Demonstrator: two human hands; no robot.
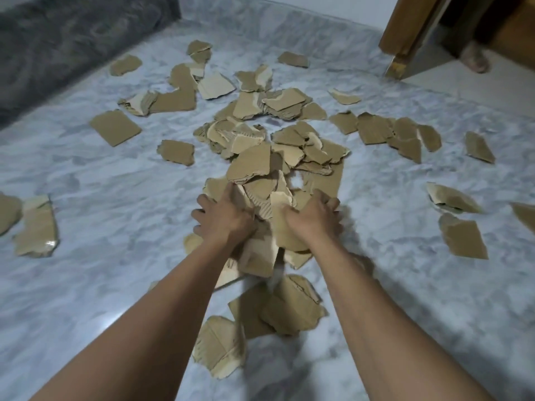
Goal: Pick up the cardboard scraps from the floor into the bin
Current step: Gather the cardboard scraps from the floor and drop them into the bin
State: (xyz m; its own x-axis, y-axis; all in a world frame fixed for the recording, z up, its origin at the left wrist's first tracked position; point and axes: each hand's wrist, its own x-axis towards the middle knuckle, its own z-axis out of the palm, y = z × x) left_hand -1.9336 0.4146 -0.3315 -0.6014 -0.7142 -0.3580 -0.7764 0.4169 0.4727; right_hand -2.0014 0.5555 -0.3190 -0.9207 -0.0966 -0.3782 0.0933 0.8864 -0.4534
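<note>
Dozens of scraps (373, 130) on my feed: torn brown cardboard strewn over a grey-white marbled floor (101, 192).

Head view:
- The thickest heap sits at centre, pieces overlapping, with corrugation showing on several torn edges.
- Singles lie well apart to the left, right and far side. More lie near, between and partly under my view of the forearms.
- Left hand (224, 218): back to the camera, fingers curled down into the near edge of the heap, clamped on a wad of scraps.
- Right hand (314, 219): likewise curled, gripping a bent piece on the other side of the same wad.
- The wad is squeezed between both hands and slightly blurred. I cannot tell whether it is clear of the floor.
- One piece at far left carries a glossy patch (47, 243). The picture is too soft to read any print.
- A dark grey mottled mass (72, 39) runs along the upper left.
- A wooden door frame (405, 36) stands upper right, its foot chipped.
- Beside the frame is a pale blurred shape (474, 60). I cannot tell what it is.
</note>
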